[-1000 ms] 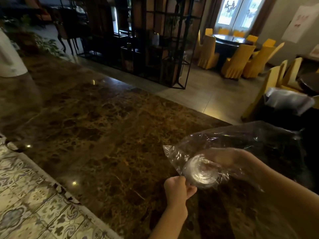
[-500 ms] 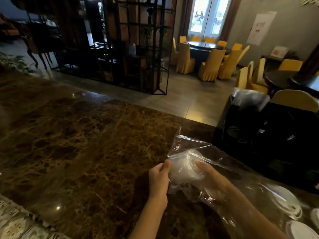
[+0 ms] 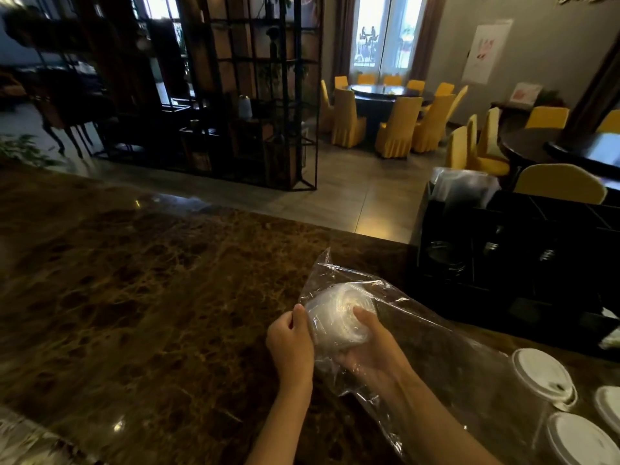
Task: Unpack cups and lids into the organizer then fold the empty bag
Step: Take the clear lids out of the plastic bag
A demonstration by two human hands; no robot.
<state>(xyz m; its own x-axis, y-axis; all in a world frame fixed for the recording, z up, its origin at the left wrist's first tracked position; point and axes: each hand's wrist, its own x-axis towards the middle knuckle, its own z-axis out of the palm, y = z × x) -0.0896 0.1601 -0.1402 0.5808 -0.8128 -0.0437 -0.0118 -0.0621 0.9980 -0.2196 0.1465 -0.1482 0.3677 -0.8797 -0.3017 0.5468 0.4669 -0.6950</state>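
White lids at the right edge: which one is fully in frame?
The farthest white lid, nearest the black organizer; the other two are cut off by the frame edge.

**Hands and bag lower over the counter, view swung right**

A second ago I held the bag [image 3: 419, 333] raised, my left hand [image 3: 291, 347] pinching below the clear lids [image 3: 339, 317]. Now it sits lower over the countertop [image 3: 151, 297], my left hand against the stack's left side. The organizer [image 3: 516, 263] and white lids [image 3: 543, 377] near the right edge have come into view.
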